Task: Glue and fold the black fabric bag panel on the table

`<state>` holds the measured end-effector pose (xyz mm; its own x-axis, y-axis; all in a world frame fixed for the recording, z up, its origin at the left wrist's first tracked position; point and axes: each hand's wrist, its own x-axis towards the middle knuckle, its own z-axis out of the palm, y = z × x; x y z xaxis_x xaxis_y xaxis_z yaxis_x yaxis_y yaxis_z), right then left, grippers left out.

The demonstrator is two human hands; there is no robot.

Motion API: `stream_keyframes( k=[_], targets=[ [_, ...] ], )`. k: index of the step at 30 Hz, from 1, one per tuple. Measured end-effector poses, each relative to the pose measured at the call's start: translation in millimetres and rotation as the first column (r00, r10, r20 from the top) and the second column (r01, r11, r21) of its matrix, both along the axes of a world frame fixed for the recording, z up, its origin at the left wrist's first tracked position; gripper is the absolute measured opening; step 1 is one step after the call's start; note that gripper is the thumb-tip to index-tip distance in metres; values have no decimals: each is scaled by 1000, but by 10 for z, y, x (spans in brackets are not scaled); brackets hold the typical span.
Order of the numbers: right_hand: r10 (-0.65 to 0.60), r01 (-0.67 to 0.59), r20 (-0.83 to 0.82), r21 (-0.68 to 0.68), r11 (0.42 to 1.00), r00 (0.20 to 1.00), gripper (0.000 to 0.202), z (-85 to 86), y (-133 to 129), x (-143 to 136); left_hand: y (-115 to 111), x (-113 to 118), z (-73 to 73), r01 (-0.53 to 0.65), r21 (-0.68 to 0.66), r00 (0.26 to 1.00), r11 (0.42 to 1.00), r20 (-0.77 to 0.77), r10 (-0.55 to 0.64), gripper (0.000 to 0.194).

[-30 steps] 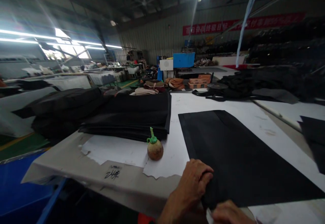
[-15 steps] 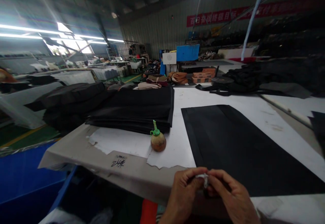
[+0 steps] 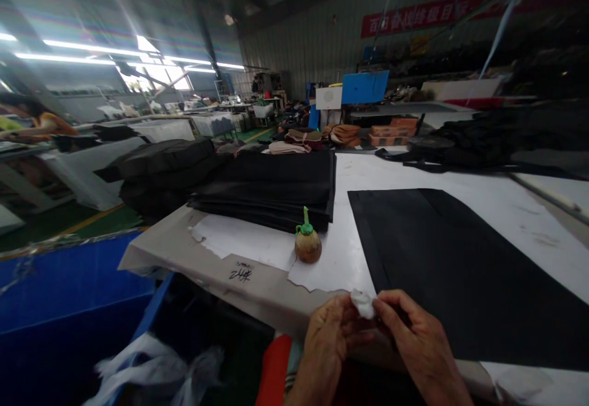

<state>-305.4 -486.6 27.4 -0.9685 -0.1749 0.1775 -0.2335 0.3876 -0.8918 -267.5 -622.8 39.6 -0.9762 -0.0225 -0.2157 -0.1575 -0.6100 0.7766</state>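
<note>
A small crumpled white piece (image 3: 363, 304) is pinched between the fingertips of my left hand (image 3: 329, 332) and my right hand (image 3: 411, 332), just over the table's near edge. Whether it is paper or cloth cannot be told. Beyond my right hand a large black sheet (image 3: 451, 259) lies flat on the white-covered table (image 3: 343, 265). A round brown bottle (image 3: 308, 248) with a green spout stands left of the sheet, in front of a stack of black sheets (image 3: 271, 185).
Dark bundles (image 3: 161, 170) lie left of the stack. A blue bin (image 3: 69, 308) is at the lower left, with white scraps (image 3: 156, 363) beside it. Black material (image 3: 488, 139) is heaped at the back right. A person in orange (image 3: 53, 125) is at the far left.
The view has turned left, so the table things appear further right. The white piece looks more spread out between my hands, and the person at the far left shows more.
</note>
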Motion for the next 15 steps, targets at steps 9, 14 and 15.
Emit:
stream_keyframes(
  k=[9,14,15],
  targets=[
    [74,-40,-337,106,994,938,21,-41,-85,-58,-22,136,-208,139,506,990,851,-67,-123,63],
    [-57,102,-358,106,989,932,17,25,0,-139,-71,131,-321,168,516,986,840,-77,-150,67],
    [-31,74,-354,109,991,935,18,28,2,-122,-58,121,-318,163,507,987,846,-76,-144,67]
  ],
)
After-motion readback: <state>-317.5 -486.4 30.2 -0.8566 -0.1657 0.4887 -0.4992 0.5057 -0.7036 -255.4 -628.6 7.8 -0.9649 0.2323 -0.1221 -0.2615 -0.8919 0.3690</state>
